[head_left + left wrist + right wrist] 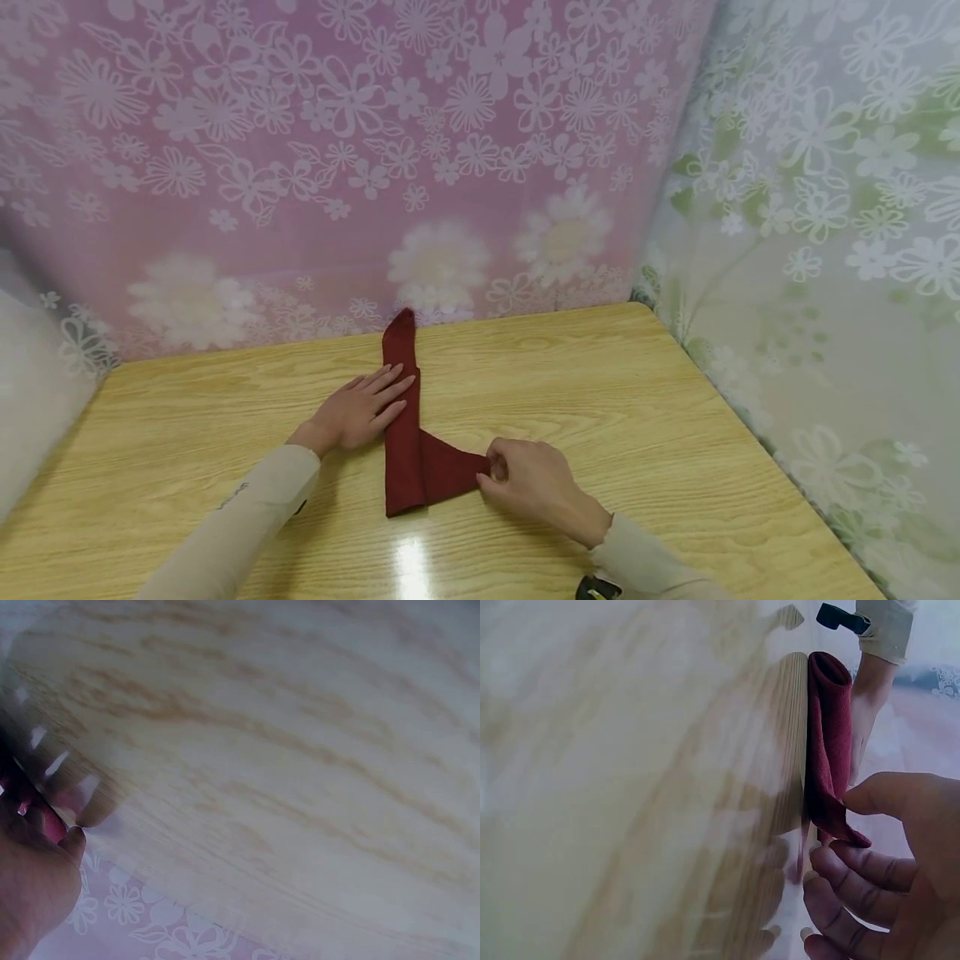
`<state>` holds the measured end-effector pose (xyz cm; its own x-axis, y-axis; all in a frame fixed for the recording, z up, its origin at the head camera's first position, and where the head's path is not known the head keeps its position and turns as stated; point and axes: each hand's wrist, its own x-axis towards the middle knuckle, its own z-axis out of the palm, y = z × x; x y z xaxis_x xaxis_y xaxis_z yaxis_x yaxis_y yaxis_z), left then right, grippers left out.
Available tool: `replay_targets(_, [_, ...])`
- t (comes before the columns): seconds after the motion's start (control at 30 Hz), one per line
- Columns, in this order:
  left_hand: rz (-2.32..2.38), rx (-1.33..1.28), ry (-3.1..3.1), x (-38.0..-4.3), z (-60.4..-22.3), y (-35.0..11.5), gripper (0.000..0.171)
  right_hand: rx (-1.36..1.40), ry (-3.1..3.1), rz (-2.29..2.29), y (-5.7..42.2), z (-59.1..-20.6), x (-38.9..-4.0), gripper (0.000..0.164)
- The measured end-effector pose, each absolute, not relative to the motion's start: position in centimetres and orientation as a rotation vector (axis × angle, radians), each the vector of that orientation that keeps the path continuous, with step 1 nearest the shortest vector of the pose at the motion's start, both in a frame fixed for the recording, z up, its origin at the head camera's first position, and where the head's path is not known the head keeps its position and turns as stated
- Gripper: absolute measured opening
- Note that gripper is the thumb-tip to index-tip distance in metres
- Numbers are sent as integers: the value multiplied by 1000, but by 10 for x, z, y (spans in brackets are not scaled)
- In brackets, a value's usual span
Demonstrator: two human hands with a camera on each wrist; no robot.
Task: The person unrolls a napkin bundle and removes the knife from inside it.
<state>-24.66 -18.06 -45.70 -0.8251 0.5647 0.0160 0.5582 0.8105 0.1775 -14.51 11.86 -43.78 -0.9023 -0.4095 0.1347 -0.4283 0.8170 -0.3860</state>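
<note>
A dark red cloth (403, 471) lies on the table, folded into a long narrow strip, with a tapering flap (448, 471) sticking out to the right near its close end. My left hand (366, 410) rests on the strip's middle, fingers extended across it. At the flap's tip, my right hand (534, 483) pinches the corner between thumb and fingers. Seen in the right wrist view, the cloth (829, 727) has a rolled, hollow end close to the tabletop. The left wrist view catches only part of my left hand (37, 885) at its edge.
The light wood-grain table (600, 383) meets a pink flowered curtain (315, 167) at the back. Along the right side hangs a pale curtain (825, 250) with white flowers and green leaves. The strip's far end reaches the table's back edge.
</note>
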Motion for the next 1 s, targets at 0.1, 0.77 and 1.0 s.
replay_targets(0.1, [271,916,2953,-246,-457,-181,55,697,-2956,631,120,-438,-146,17])
replay_targets(0.77, [290,897,2953,-246,-463,-183,55,765,-2936,465,125,-437,-148,26])
replay_targets(1.0, [291,913,2951,-245,-459,-180,54,781,-2893,440,127,-435,-153,25])
